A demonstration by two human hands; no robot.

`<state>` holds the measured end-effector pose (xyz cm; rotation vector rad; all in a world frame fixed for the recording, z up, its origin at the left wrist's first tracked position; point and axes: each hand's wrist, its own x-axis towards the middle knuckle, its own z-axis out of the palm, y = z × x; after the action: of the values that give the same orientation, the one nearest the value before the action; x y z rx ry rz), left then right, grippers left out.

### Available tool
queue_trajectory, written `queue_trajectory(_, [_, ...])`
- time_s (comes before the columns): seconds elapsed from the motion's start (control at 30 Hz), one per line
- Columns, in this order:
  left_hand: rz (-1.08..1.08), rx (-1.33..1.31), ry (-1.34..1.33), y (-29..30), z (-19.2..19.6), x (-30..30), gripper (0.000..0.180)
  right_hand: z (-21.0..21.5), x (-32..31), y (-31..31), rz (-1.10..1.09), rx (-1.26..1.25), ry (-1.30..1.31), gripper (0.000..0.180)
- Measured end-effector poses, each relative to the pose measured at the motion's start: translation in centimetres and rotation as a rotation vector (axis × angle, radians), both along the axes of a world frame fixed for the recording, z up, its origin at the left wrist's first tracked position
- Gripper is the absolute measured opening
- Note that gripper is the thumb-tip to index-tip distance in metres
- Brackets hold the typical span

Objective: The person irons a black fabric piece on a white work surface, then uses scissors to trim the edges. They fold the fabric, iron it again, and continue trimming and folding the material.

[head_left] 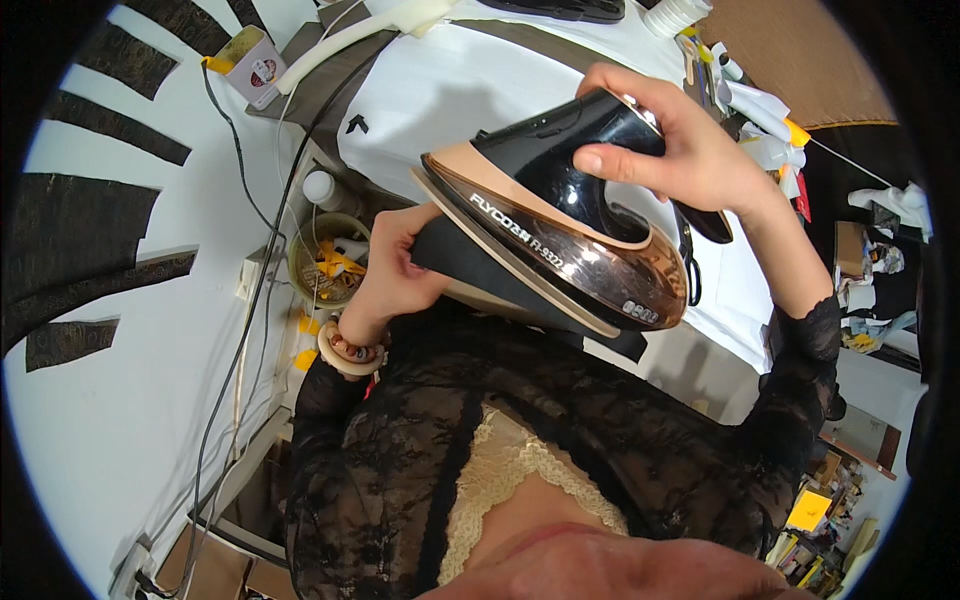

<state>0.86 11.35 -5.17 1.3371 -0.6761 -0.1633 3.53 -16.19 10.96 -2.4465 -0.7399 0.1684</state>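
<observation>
My right hand (690, 145) is wrapped round the handle of a black and bronze steam iron (590, 235), which is tilted with its nose toward the left. Under the iron's soleplate stretches a piece of black fabric (465, 268), partly hidden by the iron. My left hand (400, 258) pinches the fabric's left end, close to the iron's nose. Whether the soleplate presses on the fabric cannot be made out. A white cloth (400, 120) covers the work surface behind, with a small black scrap (357, 123) on it.
To the left, dark fabric strips (80, 235) lie on a white surface, crossed by a black cable (262, 290). A round bin (303, 262) with yellow scraps sits beside my left wrist. At the back stand a square container (262, 75) and a thread cone (675, 14).
</observation>
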Motion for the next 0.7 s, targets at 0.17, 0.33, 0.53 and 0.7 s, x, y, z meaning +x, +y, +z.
queue_trajectory(0.17, [0.096,-0.088,0.193,-1.0,-1.3,-0.7,0.029,2.2,1.4,2.4,0.029,0.028,-0.027,0.039])
queue_trajectory(0.33, [0.118,-0.089,0.114,-0.7,-1.6,-0.4,0.015,2.3,-0.6,0.9,-0.007,-0.045,0.097,0.039])
queue_trajectory(0.53, [0.098,-0.061,0.037,-0.9,-1.4,0.0,0.005,1.3,-5.4,-3.1,-0.144,-0.096,0.085,0.044])
queue_trajectory(0.7, [0.232,-0.022,0.065,-1.0,-4.1,-0.2,0.023,1.4,-1.3,-0.6,-0.016,0.049,-0.08,0.042])
